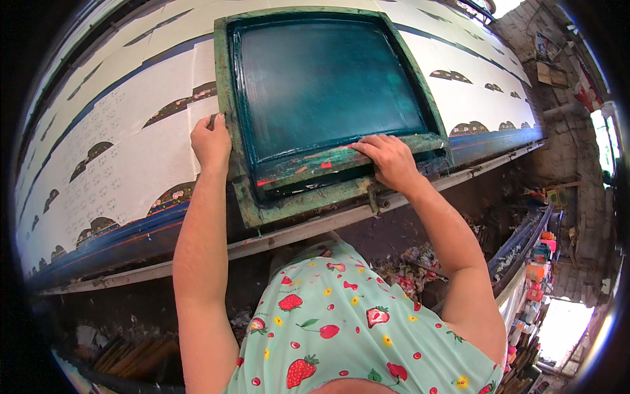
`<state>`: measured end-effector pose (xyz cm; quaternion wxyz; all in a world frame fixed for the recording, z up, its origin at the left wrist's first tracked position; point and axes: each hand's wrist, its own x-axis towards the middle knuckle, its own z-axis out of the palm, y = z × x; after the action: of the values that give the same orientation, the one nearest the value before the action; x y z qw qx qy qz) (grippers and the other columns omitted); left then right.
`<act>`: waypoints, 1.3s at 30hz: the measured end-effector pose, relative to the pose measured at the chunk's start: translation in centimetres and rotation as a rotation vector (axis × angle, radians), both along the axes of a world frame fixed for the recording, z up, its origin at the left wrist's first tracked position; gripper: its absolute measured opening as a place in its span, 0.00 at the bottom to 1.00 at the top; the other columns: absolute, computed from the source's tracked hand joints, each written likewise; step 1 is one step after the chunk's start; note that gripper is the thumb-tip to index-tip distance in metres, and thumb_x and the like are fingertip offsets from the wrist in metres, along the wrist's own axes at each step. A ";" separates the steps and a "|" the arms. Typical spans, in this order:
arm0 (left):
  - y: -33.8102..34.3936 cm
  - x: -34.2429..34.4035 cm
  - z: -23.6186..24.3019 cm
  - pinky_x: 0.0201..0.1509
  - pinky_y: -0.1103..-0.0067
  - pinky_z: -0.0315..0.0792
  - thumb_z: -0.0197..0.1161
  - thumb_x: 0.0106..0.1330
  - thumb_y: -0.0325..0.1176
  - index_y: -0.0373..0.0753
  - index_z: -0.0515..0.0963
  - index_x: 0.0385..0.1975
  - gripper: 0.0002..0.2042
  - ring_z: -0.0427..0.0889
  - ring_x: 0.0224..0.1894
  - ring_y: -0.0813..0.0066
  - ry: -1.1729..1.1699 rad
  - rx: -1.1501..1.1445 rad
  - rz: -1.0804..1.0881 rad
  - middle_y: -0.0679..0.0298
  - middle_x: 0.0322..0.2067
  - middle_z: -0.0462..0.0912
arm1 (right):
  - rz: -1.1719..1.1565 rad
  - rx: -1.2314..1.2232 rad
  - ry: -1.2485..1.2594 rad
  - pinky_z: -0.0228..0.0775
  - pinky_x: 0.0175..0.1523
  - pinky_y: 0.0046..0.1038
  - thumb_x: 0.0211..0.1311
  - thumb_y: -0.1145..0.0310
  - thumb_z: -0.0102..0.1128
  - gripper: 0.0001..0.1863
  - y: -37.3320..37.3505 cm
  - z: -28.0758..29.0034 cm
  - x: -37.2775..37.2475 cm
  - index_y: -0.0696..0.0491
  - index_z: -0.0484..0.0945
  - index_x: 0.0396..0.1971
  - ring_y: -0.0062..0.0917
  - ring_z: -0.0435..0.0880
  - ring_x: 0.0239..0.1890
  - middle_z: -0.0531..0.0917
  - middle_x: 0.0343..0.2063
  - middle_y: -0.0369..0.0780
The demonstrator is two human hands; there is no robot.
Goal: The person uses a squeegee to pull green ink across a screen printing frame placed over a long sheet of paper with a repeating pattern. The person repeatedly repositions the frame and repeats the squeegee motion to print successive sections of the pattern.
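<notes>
A wooden screen printing frame, stained green, lies on a long table, with dark teal mesh stretched inside it. My left hand is closed at the frame's left side, thumb on top; a small dark bit shows between thumb and finger. Across the near end of the screen rests a paint-stained wooden squeegee. My right hand grips it near its right end, fingers over its top edge. Ink and the squeegee's lower edge are mostly hidden inside the frame.
White printed sheets with dark floral arches cover the table on both sides. A metal rail runs along the near edge, with a bracket beside the frame. Scraps lie beneath; colourful containers stand at the right by a brick wall.
</notes>
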<state>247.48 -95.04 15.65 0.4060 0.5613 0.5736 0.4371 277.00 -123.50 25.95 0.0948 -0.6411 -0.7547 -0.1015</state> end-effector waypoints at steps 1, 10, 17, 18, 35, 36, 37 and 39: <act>0.0 0.0 0.1 0.49 0.72 0.78 0.70 0.80 0.38 0.28 0.88 0.54 0.17 0.86 0.42 0.71 0.001 -0.005 0.006 0.58 0.40 0.91 | 0.022 0.043 -0.008 0.80 0.58 0.40 0.54 0.82 0.68 0.28 1.3 -0.3 0.6 0.47 0.88 0.56 0.37 0.89 0.53 0.89 0.51 0.38; -0.6 -0.3 1.3 0.52 0.74 0.78 0.69 0.80 0.36 0.27 0.87 0.56 0.17 0.87 0.46 0.73 -0.031 -0.085 0.018 0.59 0.44 0.92 | 0.008 0.131 -0.079 0.80 0.58 0.40 0.50 0.81 0.73 0.29 18.0 -0.7 8.1 0.44 0.87 0.55 0.38 0.88 0.52 0.88 0.47 0.38; -1.1 -0.3 1.4 0.53 0.77 0.79 0.70 0.80 0.33 0.26 0.86 0.60 0.18 0.87 0.45 0.76 -0.019 -0.079 0.064 0.59 0.45 0.92 | -0.009 0.187 -0.117 0.84 0.57 0.44 0.62 0.76 0.66 0.19 32.1 0.0 14.6 0.45 0.89 0.52 0.41 0.91 0.51 0.89 0.45 0.42; -1.2 -0.2 1.5 0.51 0.77 0.79 0.70 0.80 0.33 0.26 0.86 0.60 0.18 0.87 0.44 0.76 -0.033 -0.084 0.070 0.59 0.44 0.92 | -0.010 0.193 -0.121 0.84 0.57 0.43 0.63 0.75 0.66 0.19 33.7 0.1 15.6 0.45 0.89 0.53 0.41 0.91 0.51 0.89 0.45 0.42; -1.9 -0.2 2.3 0.63 0.77 0.77 0.70 0.80 0.31 0.29 0.85 0.63 0.18 0.86 0.54 0.76 -0.017 -0.154 0.116 0.58 0.53 0.92 | -0.083 0.100 -0.129 0.85 0.65 0.45 0.70 0.79 0.62 0.26 44.0 2.1 21.5 0.38 0.88 0.63 0.41 0.91 0.58 0.92 0.55 0.39; -1.9 0.1 2.5 0.62 0.76 0.78 0.70 0.80 0.31 0.28 0.85 0.63 0.18 0.87 0.54 0.75 -0.005 -0.139 0.116 0.57 0.53 0.92 | -0.083 0.098 -0.132 0.85 0.65 0.45 0.70 0.79 0.62 0.26 43.9 1.9 21.6 0.38 0.88 0.63 0.41 0.91 0.59 0.92 0.56 0.39; -2.0 0.2 2.6 0.62 0.76 0.78 0.69 0.80 0.31 0.28 0.85 0.63 0.18 0.87 0.53 0.74 0.007 -0.125 0.115 0.55 0.52 0.92 | -0.070 0.098 -0.140 0.85 0.65 0.45 0.70 0.79 0.62 0.27 43.8 1.7 21.6 0.38 0.88 0.63 0.41 0.91 0.59 0.92 0.56 0.39; -1.9 0.2 2.5 0.62 0.76 0.78 0.69 0.80 0.31 0.28 0.85 0.63 0.18 0.87 0.53 0.74 -0.003 -0.122 0.116 0.55 0.52 0.92 | -0.048 0.106 -0.159 0.85 0.65 0.46 0.69 0.79 0.62 0.27 43.6 1.9 21.8 0.38 0.88 0.63 0.42 0.91 0.59 0.92 0.56 0.39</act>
<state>247.63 -96.95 18.14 0.4143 0.5007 0.6302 0.4249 298.79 -79.85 27.82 0.0661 -0.6432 -0.7377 -0.1940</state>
